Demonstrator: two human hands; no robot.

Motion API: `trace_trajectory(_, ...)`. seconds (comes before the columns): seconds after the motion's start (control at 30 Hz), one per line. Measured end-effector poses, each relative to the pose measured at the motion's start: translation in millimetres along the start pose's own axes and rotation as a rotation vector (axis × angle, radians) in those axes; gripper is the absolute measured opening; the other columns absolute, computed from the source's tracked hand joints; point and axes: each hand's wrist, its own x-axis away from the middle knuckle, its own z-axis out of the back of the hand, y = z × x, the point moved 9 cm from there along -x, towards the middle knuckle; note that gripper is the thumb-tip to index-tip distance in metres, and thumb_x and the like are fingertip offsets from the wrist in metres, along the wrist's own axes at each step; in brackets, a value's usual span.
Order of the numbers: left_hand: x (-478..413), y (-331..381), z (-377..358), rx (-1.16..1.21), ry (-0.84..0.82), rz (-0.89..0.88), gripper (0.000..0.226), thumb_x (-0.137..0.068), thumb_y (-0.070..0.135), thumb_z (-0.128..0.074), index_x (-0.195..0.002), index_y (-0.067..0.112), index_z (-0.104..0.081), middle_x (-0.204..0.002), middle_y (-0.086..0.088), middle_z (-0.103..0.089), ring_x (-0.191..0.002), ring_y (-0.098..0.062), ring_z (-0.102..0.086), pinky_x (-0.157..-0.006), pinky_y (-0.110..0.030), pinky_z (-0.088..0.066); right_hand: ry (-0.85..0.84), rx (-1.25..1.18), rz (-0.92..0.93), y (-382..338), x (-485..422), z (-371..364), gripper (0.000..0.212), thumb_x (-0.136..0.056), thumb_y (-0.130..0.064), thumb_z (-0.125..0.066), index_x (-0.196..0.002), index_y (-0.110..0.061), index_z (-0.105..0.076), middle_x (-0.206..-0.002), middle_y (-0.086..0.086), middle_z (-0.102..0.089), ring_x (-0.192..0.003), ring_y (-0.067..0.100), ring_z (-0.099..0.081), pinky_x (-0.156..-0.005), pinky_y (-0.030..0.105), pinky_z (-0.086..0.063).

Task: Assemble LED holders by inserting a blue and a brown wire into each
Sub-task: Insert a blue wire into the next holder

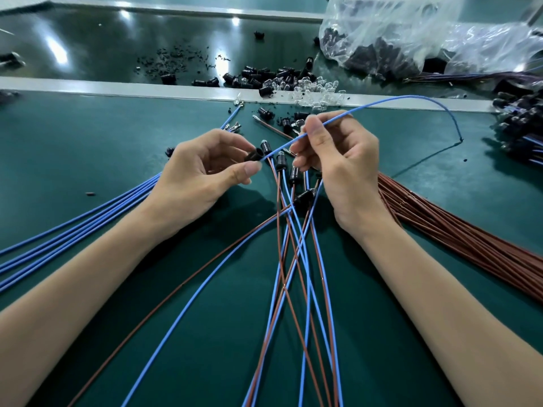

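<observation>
One view, from the head. Both hands work just above the green table (102,136). The left hand (202,171) pinches a black LED holder (254,155) between its thumb and curled fingers. The right hand (335,163) pinches a blue wire (361,108) between thumb and forefinger, its other fingers loosely curled.

The holder lies nearly level, its long axis running left to right, with the open end turned towards the right hand. The wire's near end meets that opening. From there it climbs up and right through the right-hand pinch, arches over the table and drops to touch it far right. Whether the tip is already inside the holder I cannot tell.

The step in hand looks like inserting the blue wire. Next, the tip should probably be kept in line with the holder's axis and pushed in until it seats. A brown wire from the bundle of brown wires (458,230) on the right would follow.

Wired holders (294,173) lie between the wrists, and spare blue wires (88,214) fan out to the left.
</observation>
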Motion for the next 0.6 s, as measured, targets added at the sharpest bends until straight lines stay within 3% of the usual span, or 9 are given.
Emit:
trace_trajectory(0.13, 0.1, -2.4, 4.2, -0.037, 0.019, 0.013, 0.019, -0.07, 0.025, -0.071, -0.088, 0.022, -0.065, -0.075, 0.011, -0.069, -0.067, -0.004, -0.063, -0.073, -0.015, -0.051, 0.052, -0.014, 0.024, -3.3, -2.4, 7.4, 0.013, -0.096, -0.01, -0.054, -0.084, -0.012, -0.057, -0.061, -0.002, -0.067, -0.051, 0.011, -0.06, -0.052, 0.021, -0.048)
trace_trajectory(0.47, 1.9, -1.6, -0.4, -0.137, 0.005, 0.013, 0.015, -0.071, 0.031, -0.071, -0.085, 0.028, -0.067, -0.071, 0.017, -0.068, -0.065, 0.001, -0.059, -0.068, -0.009, -0.047, -0.098, 0.09, 0.016, 2.3, 0.8, -10.7, 0.01, -0.093, -0.006, -0.058, -0.085, -0.013, -0.058, -0.063, -0.005, -0.069, -0.053, 0.009, -0.064, -0.054, 0.019, -0.051)
trace_trajectory(0.6, 3.0, -0.7, -1.8, -0.196, -0.003, 0.004, 0.014, -0.073, 0.035, -0.069, -0.087, 0.031, -0.067, -0.075, 0.0, -0.068, -0.068, -0.014, -0.057, -0.067, -0.026, -0.048, -0.051, 0.114, 0.033, 3.0, -1.8, -5.6, 0.009, -0.093, -0.009, -0.059, -0.085, -0.012, -0.058, -0.062, -0.005, -0.068, -0.052, 0.008, -0.063, -0.053, 0.02, -0.05)
